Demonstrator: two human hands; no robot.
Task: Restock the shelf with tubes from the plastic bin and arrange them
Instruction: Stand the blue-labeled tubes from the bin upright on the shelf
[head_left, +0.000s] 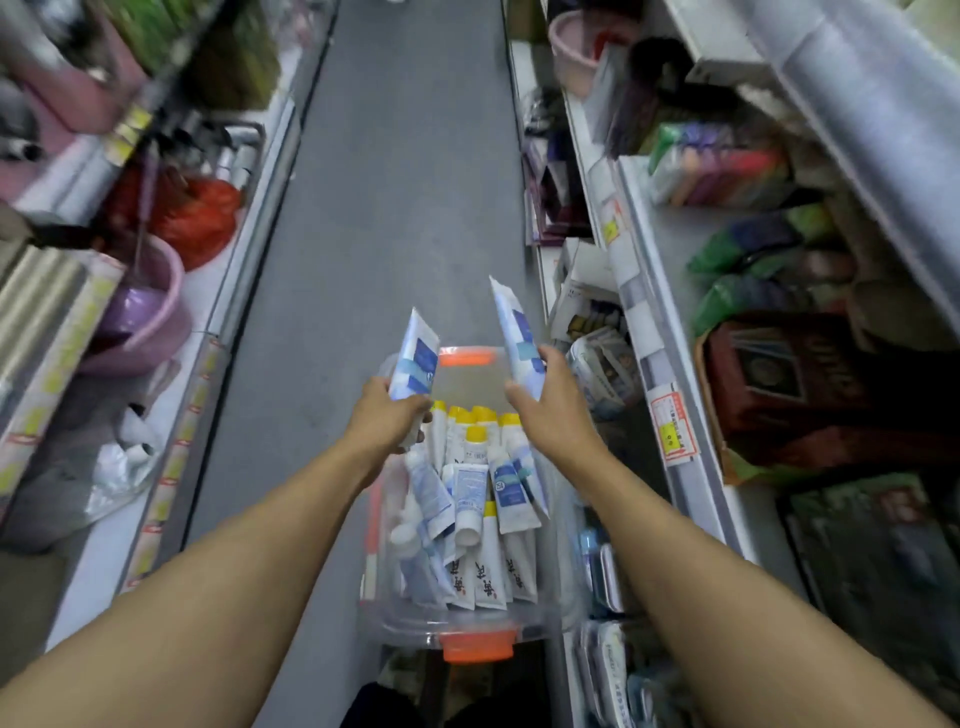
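The picking step is under way: the left hand (387, 415) grips a blue-and-white tube (415, 358) and the right hand (540, 400) grips another tube (517, 338), both lifted just above the far end of the clear plastic bin (467, 631), which sits on the aisle floor (405, 182) and holds many more tubes (470, 499). Next, as I judge it, both tubes must be carried to the shelf (660, 291) on the right and set in line; the exact slot is not clear.
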